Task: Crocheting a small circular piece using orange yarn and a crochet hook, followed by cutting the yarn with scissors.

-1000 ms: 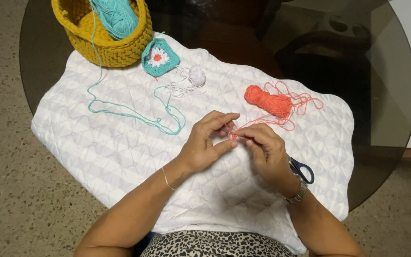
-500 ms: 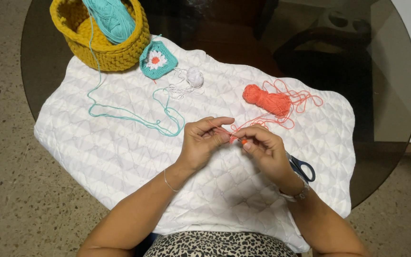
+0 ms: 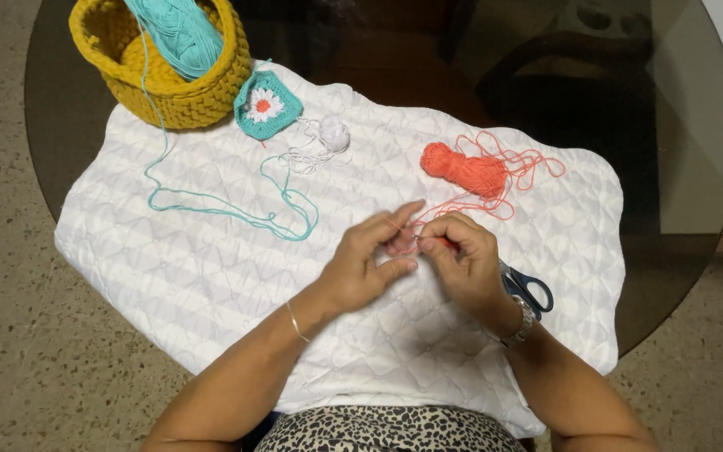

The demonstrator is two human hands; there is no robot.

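Note:
My left hand (image 3: 368, 266) and my right hand (image 3: 464, 261) meet over the middle of a white quilted cloth (image 3: 211, 276). Between their fingertips runs a strand of orange yarn (image 3: 428, 213) that leads up to a small orange skein (image 3: 462, 170) at the upper right. My left hand pinches the strand; its index finger is stretched out. My right hand is curled around a thin tool, probably a crochet hook, mostly hidden by the fingers.
A yellow crocheted basket (image 3: 179, 94) holding teal yarn (image 3: 177, 33) stands at the top left, with a teal strand (image 3: 228, 209) trailing over the cloth. A teal square with a daisy (image 3: 267, 105), a small white yarn ball (image 3: 332, 132) and blue-handled scissors (image 3: 529, 289) lie nearby. The round glass table (image 3: 679, 167) edges the cloth.
The view has shifted slightly. My hands have stayed together on the orange strand, with small finger movements; my left index finger now points further out.

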